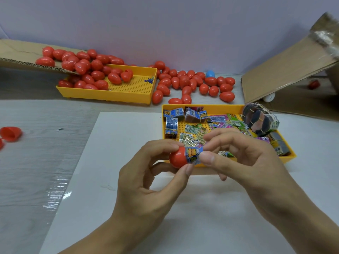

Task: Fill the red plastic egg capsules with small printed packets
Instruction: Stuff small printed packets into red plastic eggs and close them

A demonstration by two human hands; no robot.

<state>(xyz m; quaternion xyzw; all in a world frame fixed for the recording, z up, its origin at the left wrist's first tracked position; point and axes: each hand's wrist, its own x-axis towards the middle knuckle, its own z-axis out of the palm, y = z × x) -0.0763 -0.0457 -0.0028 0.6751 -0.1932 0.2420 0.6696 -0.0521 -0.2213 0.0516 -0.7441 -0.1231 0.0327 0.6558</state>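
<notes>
Nearest me, my left hand [146, 173] pinches a red egg half [177, 157] between thumb and curled fingers, open end toward the right. My right hand [238, 154] nips a rolled packet [193, 155] with thumb and forefinger clamped on its end; the other end sits in the shell's mouth, most of it sticking out. Both are held above the white sheet [110, 162], just in front of the packet tray [201, 106].

I judge the roll could spring open or jam on the rim if I push it crooked, and the smooth shell could slip from my pinch. How far the packet is in, I cannot tell; my fingers cover the rim.

Farther left, a loose shell half [11, 133] lies partly cut off by the frame edge. Beyond, whole eggs [192, 83] are heaped beside the far tray [128, 88]. Whether they are filled I cannot see.
</notes>
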